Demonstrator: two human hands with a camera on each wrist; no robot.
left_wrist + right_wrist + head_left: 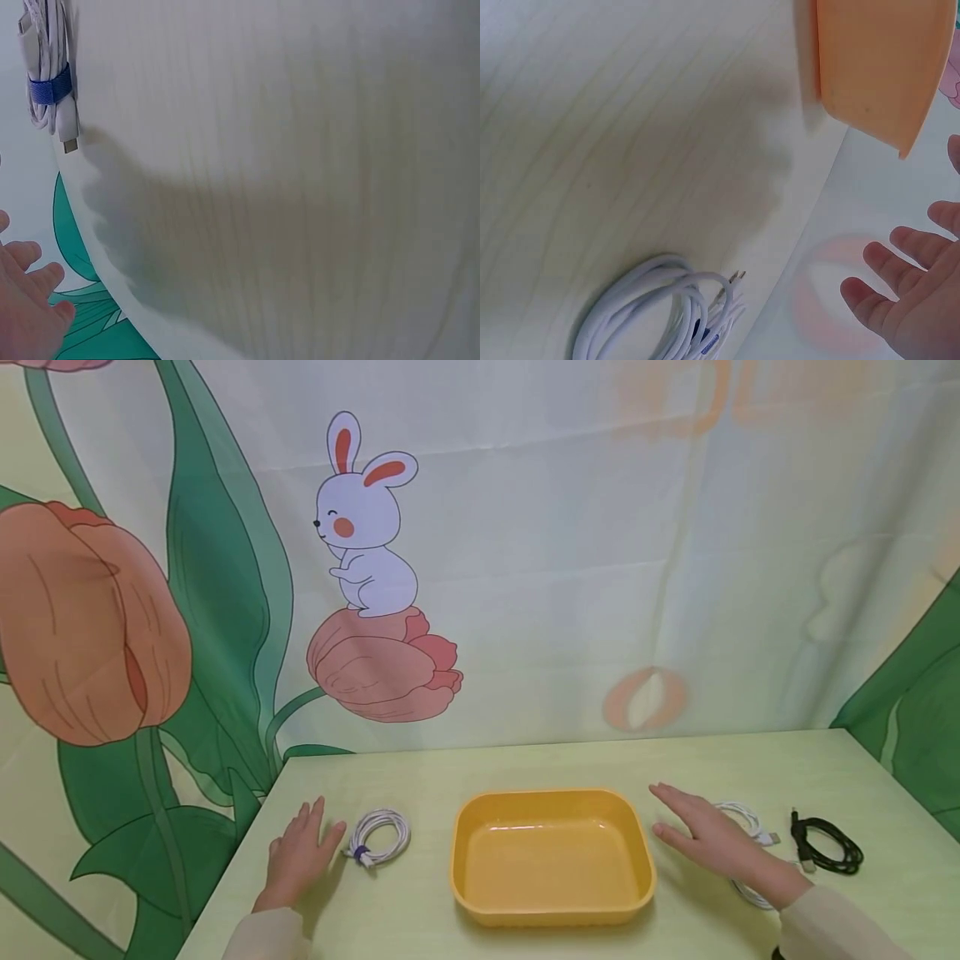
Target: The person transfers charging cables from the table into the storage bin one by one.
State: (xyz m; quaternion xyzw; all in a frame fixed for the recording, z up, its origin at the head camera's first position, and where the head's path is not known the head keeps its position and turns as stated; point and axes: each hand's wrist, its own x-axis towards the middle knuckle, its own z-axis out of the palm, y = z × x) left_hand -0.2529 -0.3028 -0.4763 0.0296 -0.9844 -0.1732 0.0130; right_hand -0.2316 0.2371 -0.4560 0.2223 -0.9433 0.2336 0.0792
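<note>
My left hand (pixel 300 856) hovers over the left part of the table, fingers spread and nothing in them. Close to its thumb lies a coiled white cable (pixel 402 833), bound with a blue-purple strap (pixel 51 88). On the other side, my right hand (pixel 705 835) is held up with straight fingers, also holding nothing. It is between a yellow tray (pixel 555 917) and a second coiled white cable (pixel 750 817), which the hand and forearm partly cover in the head view. In the right wrist view this white cable (pixel 604 319) shows its loops and metal plug ends.
A coiled black cable (pixel 849 862) lies at the right, beyond the right hand. The pale wood-grain table (pixel 525 768) ends at a hanging cloth (pixel 540 568) printed with a rabbit and tulips.
</note>
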